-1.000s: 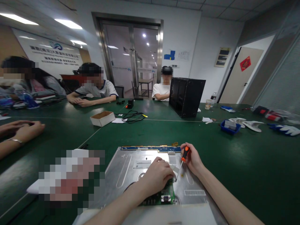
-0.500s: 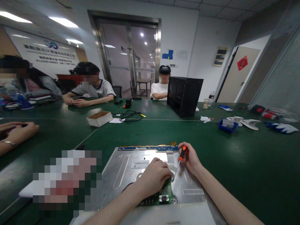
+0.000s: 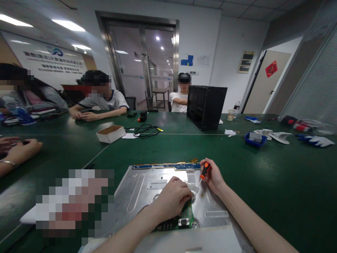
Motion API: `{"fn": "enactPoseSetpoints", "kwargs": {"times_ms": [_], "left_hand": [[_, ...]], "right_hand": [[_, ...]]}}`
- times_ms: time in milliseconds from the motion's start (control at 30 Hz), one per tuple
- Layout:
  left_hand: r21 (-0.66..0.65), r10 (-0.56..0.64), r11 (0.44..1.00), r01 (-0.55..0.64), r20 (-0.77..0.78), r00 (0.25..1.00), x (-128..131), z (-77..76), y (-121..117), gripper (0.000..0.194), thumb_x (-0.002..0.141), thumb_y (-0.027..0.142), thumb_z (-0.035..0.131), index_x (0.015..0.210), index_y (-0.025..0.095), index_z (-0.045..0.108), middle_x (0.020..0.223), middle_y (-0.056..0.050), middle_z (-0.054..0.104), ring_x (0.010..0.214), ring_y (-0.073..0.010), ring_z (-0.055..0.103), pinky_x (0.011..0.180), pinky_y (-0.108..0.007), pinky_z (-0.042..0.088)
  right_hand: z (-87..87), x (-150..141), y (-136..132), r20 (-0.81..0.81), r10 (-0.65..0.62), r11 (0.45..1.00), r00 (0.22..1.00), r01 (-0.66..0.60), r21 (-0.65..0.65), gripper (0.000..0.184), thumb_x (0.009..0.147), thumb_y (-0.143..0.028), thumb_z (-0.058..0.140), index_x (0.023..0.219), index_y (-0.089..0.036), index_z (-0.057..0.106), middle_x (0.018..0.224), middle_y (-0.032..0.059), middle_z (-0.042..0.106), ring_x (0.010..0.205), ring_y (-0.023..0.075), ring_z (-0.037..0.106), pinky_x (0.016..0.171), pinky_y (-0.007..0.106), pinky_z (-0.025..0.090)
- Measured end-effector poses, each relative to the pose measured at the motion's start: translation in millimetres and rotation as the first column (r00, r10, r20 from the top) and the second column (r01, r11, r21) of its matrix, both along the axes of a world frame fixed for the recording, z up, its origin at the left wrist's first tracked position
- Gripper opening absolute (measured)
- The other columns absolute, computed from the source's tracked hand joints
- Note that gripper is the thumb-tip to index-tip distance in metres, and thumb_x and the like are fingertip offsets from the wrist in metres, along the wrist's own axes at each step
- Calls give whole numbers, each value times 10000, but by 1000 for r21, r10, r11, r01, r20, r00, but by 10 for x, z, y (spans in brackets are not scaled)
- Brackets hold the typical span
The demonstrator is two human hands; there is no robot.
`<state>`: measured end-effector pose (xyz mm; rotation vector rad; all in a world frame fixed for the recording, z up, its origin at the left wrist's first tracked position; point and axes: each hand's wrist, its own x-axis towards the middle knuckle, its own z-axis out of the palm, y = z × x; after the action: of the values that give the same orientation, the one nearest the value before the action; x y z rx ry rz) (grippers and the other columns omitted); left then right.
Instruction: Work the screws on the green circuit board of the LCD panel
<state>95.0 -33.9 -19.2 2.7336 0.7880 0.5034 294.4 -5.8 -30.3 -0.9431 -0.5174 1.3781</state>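
Right hand (image 3: pixel 212 177) grips an orange-black screwdriver (image 3: pixel 205 170); left hand (image 3: pixel 175 196) is curled over the green circuit board (image 3: pixel 187 214), fingertips pinched, kinda blocking it. Wall sign (image 3: pixel 52 59) shows Chinese lettering.

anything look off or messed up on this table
Nothing looks spilled or plainly broken. Untidy, though: crumpled white paper scraps lie left of the blue plastic tray, and a thin black cable sits in messy loops near the open white cardboard box. The left hand hides part of the green circuit board, so damage there can't be ruled out.
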Motion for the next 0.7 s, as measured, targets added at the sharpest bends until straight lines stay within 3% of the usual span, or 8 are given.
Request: {"fn": "enactPoseSetpoints", "kwargs": {"times_ms": [333,700], "left_hand": [[-41,42,998,-42,0,999,7,-7,4,153,863,45,669,857,190,719,837,-8,732,828,-194,658,846,-329,396],[-6,56,998,-56,28,998,3,-30,24,105,896,116,698,838,195,733,862,-25,725,860,-204,652,844,-338,409]], "right_hand": [[17,15,27,-46,-7,1000,999,7,-13,366,777,-451,778,647,-199,548,453,-71,522,308,63,401,301,162,277],[32,180,106,-63,-77,996,995,79,29,453,824,-627,738,704,-217,587,445,-52,553,341,114,509,323,203,314]]}}
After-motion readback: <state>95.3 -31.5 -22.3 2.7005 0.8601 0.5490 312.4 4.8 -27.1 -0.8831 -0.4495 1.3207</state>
